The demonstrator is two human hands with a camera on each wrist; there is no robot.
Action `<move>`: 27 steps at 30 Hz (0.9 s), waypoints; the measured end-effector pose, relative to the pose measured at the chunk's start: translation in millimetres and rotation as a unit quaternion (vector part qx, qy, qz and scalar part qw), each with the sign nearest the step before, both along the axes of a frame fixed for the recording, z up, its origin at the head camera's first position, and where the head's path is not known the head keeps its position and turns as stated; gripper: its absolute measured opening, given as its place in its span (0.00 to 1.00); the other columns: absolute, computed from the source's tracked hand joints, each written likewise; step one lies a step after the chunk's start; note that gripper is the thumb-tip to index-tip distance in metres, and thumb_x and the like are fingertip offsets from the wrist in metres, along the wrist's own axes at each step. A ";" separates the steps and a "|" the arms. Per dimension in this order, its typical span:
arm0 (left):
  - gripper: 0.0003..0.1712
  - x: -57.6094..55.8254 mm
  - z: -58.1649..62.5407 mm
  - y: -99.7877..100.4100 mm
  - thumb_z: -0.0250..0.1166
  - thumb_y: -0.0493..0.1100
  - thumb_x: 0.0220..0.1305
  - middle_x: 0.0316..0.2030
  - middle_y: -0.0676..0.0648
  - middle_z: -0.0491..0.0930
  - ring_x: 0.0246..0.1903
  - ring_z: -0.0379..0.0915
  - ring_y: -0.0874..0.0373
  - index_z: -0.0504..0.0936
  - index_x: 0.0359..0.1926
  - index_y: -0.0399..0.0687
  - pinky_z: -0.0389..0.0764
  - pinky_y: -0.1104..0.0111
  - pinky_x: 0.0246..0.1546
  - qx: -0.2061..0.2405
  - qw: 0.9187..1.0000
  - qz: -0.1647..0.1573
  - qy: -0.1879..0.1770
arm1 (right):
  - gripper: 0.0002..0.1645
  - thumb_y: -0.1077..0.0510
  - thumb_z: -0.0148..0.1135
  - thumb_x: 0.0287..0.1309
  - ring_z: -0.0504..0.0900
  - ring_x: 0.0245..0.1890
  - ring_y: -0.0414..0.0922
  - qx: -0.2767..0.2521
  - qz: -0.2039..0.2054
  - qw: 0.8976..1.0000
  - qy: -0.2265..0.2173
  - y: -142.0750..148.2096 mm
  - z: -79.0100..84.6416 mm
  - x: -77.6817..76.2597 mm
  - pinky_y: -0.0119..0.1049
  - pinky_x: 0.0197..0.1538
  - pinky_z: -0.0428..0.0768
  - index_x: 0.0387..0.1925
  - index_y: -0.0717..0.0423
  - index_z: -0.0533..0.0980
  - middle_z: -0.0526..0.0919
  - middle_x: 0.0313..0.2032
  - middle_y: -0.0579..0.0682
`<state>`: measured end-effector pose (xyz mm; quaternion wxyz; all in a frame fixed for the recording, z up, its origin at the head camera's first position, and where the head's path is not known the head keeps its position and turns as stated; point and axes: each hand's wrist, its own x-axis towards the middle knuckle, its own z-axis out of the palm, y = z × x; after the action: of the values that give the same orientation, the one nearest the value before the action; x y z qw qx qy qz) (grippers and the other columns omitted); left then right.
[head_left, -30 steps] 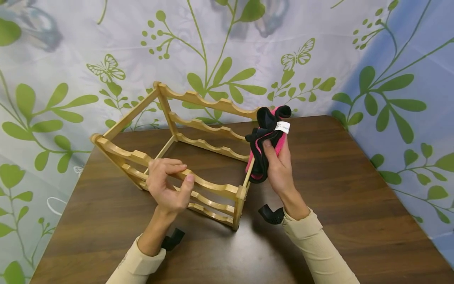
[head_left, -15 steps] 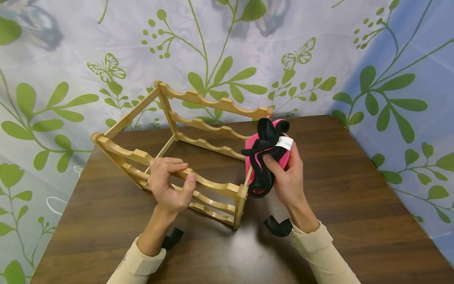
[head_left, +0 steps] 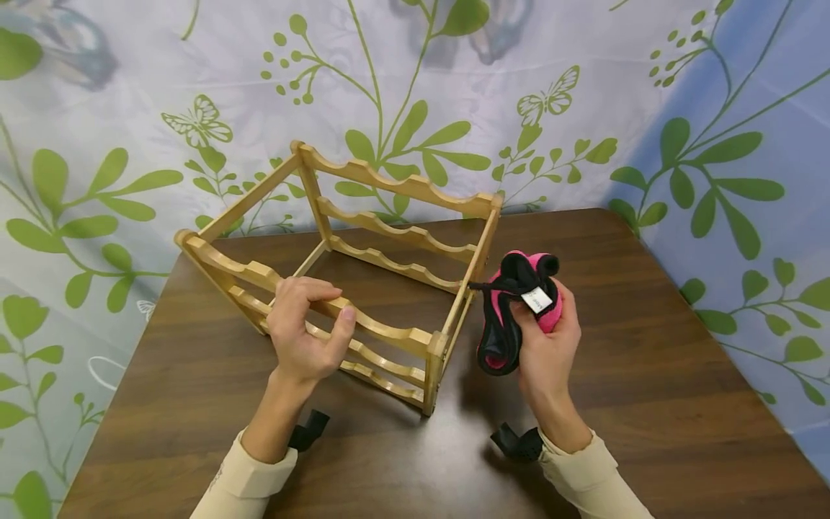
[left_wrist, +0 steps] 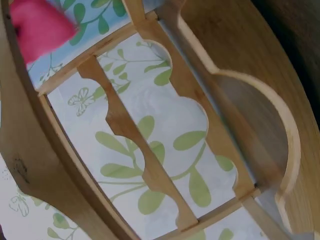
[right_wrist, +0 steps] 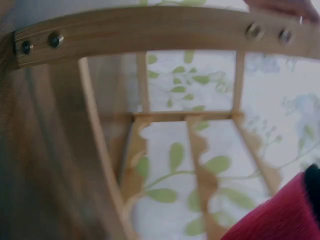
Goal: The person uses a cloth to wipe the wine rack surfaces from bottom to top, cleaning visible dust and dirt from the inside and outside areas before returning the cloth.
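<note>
A light wooden wine rack (head_left: 405,189) with scalloped rails stands on the brown table, left of centre in the head view. My left hand (head_left: 305,331) grips its near top rail, thumb on the near side and fingers curled over. To the right of the rack, my right hand (head_left: 547,346) holds a bunched pink-and-black cloth (head_left: 499,335) with a white label, the thumb pressed on its near face. A thin black end of the cloth points toward the rack's right side. Pink fabric (left_wrist: 42,30) shows beyond the rack in the left wrist view, and a pink corner (right_wrist: 280,215) in the right wrist view.
The dark wood table (head_left: 648,375) extends to the right of the cloth and in front of the rack. Behind it hangs a pale curtain (head_left: 428,65) with green leaves and butterflies. Black wrist mounts (head_left: 516,441) jut out near both cuffs.
My right hand has drawn the cloth off the rack's right side, moving it right and toward me. My left hand stays on the near rail, and the rack has barely shifted.
</note>
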<state>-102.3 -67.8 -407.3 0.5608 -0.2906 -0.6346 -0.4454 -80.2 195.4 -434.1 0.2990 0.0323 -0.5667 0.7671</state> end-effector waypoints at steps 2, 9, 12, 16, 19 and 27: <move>0.21 1.8 0.1 -0.5 0.60 0.51 0.60 0.21 0.42 0.75 0.21 0.67 0.47 0.77 0.25 0.34 0.62 0.65 0.31 -0.019 1.000 0.015 -0.006 | 0.26 0.78 0.57 0.59 0.80 0.49 0.48 -0.049 -0.005 0.996 -0.075 2.5 -9.3 -9.6 0.34 0.48 0.82 0.57 0.60 0.71 0.78 0.51 0.56; 0.15 19.2 5.1 14.2 0.57 0.43 0.61 0.30 0.38 0.81 0.31 0.75 0.41 0.80 0.30 0.33 0.71 0.58 0.38 -0.039 0.994 0.100 0.031 | 0.28 0.68 0.55 0.67 0.79 0.50 0.45 -0.062 0.055 0.972 -0.218 -2.6 -39.7 -38.6 0.32 0.49 0.80 0.65 0.57 0.60 0.74 0.55 0.52; 0.18 31.7 9.0 30.5 0.56 0.45 0.67 0.33 0.36 0.84 0.37 0.79 0.39 0.82 0.31 0.32 0.74 0.55 0.52 -0.062 0.989 0.102 0.088 | 0.29 0.64 0.55 0.69 0.79 0.49 0.43 -0.056 0.080 0.965 -0.242 -6.7 -44.8 -46.2 0.32 0.50 0.80 0.67 0.56 0.58 0.73 0.55 0.52; 0.23 45.8 10.7 55.1 0.56 0.49 0.70 0.36 0.37 0.84 0.36 0.81 0.43 0.82 0.37 0.30 0.77 0.54 0.53 -0.145 0.981 0.069 0.110 | 0.28 0.62 0.53 0.70 0.78 0.49 0.43 -0.046 0.100 0.959 -0.260 -7.1 -47.5 -51.8 0.31 0.50 0.79 0.68 0.55 0.58 0.73 0.56 0.52; 0.22 52.2 9.1 66.3 0.60 0.48 0.68 0.37 0.38 0.81 0.35 0.80 0.46 0.80 0.42 0.29 0.80 0.53 0.46 -0.179 0.979 0.060 0.072 | 0.28 0.60 0.52 0.72 0.78 0.48 0.42 -0.036 0.126 0.952 -0.276 -6.2 -48.4 -54.9 0.31 0.50 0.79 0.69 0.54 0.57 0.73 0.55 0.52; 0.18 44.3 -3.3 71.5 0.62 0.46 0.67 0.35 0.42 0.73 0.32 0.68 0.48 0.73 0.42 0.32 0.70 0.59 0.37 -0.174 0.983 0.041 0.043 | 0.28 0.53 0.55 0.70 0.79 0.44 0.40 -0.016 0.195 0.926 -0.324 -4.1 -51.6 -60.5 0.31 0.48 0.78 0.67 0.54 0.60 0.77 0.47 0.49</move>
<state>-58.1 3.6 -410.6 0.5462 -0.3759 -0.6893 -0.2919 -140.8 191.3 -485.6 -0.0558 -0.1131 -0.6030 0.7877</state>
